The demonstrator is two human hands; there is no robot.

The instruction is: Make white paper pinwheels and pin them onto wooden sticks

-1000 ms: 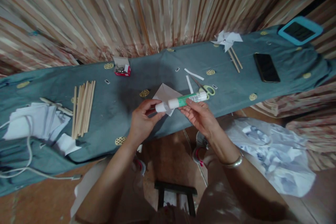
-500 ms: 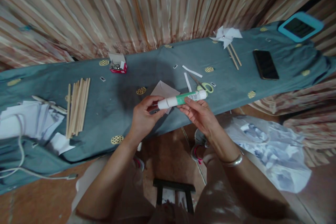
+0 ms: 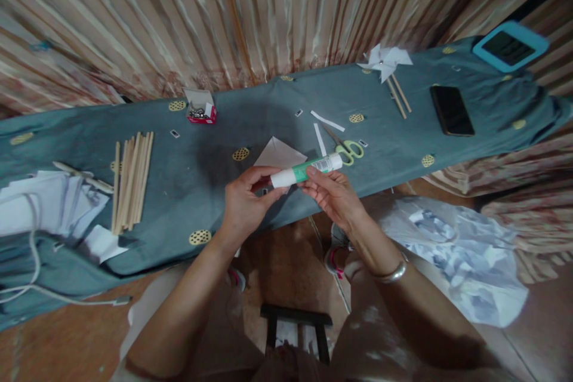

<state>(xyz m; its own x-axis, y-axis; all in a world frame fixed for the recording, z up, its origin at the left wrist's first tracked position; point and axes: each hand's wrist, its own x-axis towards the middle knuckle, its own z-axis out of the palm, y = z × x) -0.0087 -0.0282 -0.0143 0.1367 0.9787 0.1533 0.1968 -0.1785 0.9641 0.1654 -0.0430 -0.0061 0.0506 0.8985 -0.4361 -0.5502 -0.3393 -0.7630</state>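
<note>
A white-and-green glue stick point(image 3: 313, 169) lies nearly level between my hands above the table's front part. My right hand point(image 3: 333, 194) is closed around its green, labelled body. At the white cap end, my left hand point(image 3: 248, 198) has its thumb and fingers closed in a pinch. Beneath the glue stick, a square of white paper point(image 3: 280, 152) rests on the cloth, partly covered by my left fingers. Just past the stick's right end are green-handled scissors point(image 3: 348, 149) and two narrow paper strips point(image 3: 320, 139).
Wooden sticks point(image 3: 132, 185) and a stack of white papers point(image 3: 49, 203) occupy the left. A small red box point(image 3: 201, 113) holds metal pieces. Farther right are a paper pinwheel point(image 3: 385, 62), a phone point(image 3: 452, 110) and a blue-framed device point(image 3: 510, 46). A plastic bag point(image 3: 461, 256) sits beside my right leg.
The glue stick looks shorter now: the gap near its cap has closed. My right hand has moved slightly left, toward my left hand.
</note>
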